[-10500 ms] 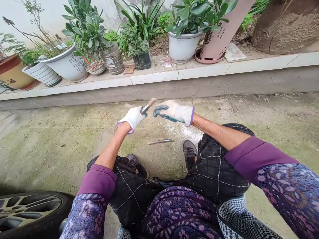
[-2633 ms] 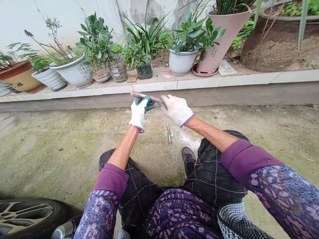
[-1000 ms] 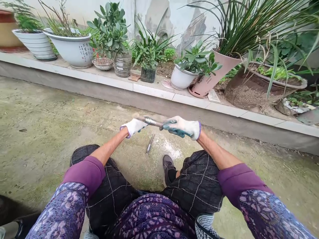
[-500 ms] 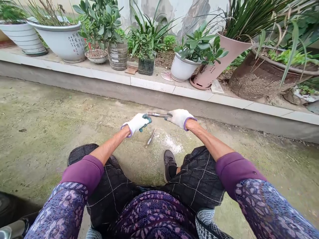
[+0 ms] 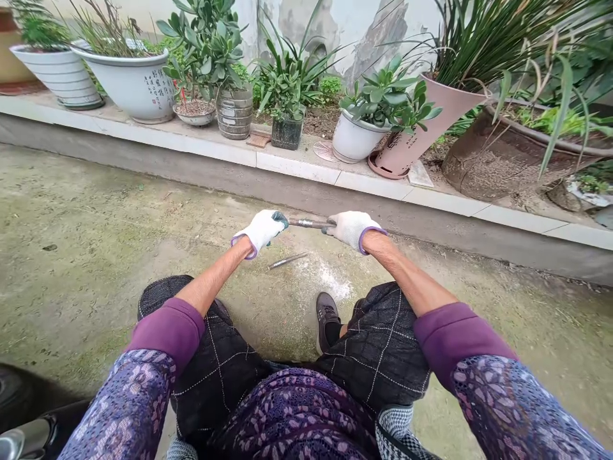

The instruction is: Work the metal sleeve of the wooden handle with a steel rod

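A brownish metal rod with a shiny silvery patch near its middle is held level between my hands, above the concrete. My left hand, in a white glove with dark green fingers, is closed around its left end. Its right end sits in the closed fingers of my right hand, gloved the same way. Below them a second thin metal rod appears slanted over the ground; whether it touches the concrete I cannot tell. White powder is scattered to its right.
Beyond my hands runs a low planter ledge with white tile edging. Potted plants line it, among them a white pot and a tilted pink pot. My shoe is near the powder. A shiny metal object is at lower left.
The thin rod below has turned from steep to nearly level. My left hand now wraps the held rod's end more closely. The view has shifted slightly.
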Demonstrator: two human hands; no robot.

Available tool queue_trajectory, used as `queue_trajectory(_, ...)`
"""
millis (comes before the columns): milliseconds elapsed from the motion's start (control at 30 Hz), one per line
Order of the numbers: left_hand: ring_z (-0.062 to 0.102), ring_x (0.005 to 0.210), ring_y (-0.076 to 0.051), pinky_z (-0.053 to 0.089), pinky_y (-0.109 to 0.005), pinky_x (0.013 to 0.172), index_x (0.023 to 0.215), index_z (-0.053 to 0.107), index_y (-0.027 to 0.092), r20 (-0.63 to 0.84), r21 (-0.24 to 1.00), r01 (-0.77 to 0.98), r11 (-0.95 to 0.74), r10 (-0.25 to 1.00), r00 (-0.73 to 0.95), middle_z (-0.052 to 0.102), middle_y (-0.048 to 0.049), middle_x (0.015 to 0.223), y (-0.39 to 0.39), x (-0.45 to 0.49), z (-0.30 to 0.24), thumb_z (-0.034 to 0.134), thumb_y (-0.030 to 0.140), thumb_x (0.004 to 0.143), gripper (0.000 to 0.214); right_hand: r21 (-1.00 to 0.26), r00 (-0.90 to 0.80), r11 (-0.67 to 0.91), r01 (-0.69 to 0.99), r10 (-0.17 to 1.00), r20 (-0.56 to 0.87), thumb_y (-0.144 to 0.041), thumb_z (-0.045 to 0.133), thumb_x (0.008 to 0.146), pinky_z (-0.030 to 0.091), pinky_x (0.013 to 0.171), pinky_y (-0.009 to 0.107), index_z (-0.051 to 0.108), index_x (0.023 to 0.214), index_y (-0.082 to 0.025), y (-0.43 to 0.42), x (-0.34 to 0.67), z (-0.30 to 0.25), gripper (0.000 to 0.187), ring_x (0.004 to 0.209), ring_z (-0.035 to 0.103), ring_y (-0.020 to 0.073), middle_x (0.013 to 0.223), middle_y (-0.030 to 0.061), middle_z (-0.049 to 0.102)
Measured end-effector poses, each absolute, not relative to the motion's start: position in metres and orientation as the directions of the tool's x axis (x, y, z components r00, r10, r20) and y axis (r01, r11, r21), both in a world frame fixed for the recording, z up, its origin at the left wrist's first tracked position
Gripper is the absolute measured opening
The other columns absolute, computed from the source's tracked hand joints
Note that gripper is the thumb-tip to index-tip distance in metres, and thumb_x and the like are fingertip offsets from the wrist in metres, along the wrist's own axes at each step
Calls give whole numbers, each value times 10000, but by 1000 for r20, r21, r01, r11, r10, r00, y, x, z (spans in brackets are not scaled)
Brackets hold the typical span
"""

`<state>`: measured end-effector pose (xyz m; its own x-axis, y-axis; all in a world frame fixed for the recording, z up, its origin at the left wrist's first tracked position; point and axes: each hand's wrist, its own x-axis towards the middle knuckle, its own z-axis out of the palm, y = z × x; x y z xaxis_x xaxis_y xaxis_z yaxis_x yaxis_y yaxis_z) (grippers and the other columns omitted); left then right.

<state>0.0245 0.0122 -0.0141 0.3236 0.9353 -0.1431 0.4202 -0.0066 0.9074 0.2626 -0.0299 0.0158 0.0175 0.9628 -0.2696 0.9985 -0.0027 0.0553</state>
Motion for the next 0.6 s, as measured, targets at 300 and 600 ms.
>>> queue_trajectory(300,362,404,-76,330,-182,334,869,727,171,-148,983,170,65,829,539,435,47,521,0,35,-15,633,212,708,191,-561,82,-97,822,995,-52,-587,546,849,340,481,260,681,906,-195,-33,267,33,419,526,443,122,621,-6,530)
queue_trajectory(600,463,484,-85,393,-176,431,879,727,135,-143,895,428,-124,830,540,574,16,600,24,12,-25,616,200,714,209,-752,-273,-255,608,822,-500,-563,712,743,263,344,198,707,1037,-173,-72,259,42,489,406,324,50,567,-64,424)
